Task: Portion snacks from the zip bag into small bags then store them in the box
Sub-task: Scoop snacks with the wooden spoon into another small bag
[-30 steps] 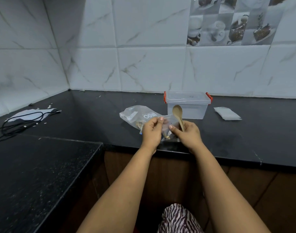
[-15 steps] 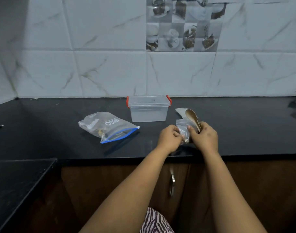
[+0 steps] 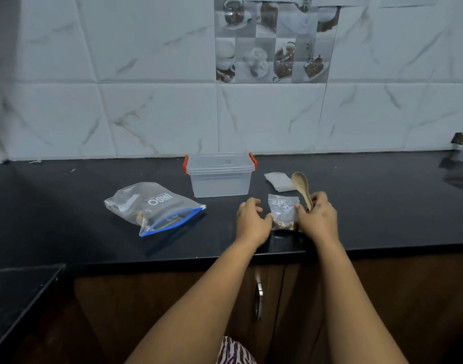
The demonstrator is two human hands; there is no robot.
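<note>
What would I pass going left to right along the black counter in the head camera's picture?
Large zip bag → clear box with red latches → left hand → small bag of snacks → right hand, which holds a wooden spoon. The stack of empty small bags sits behind these, so I leave it out.

A black polished surface [image 3: 356, 206] runs along a white marble-tiled wall [image 3: 146, 114] with a cup-pictured tile [image 3: 275, 40]. Brown cabinet doors [image 3: 396, 298] with a metal handle [image 3: 259, 290] stand below; light dim.
</note>
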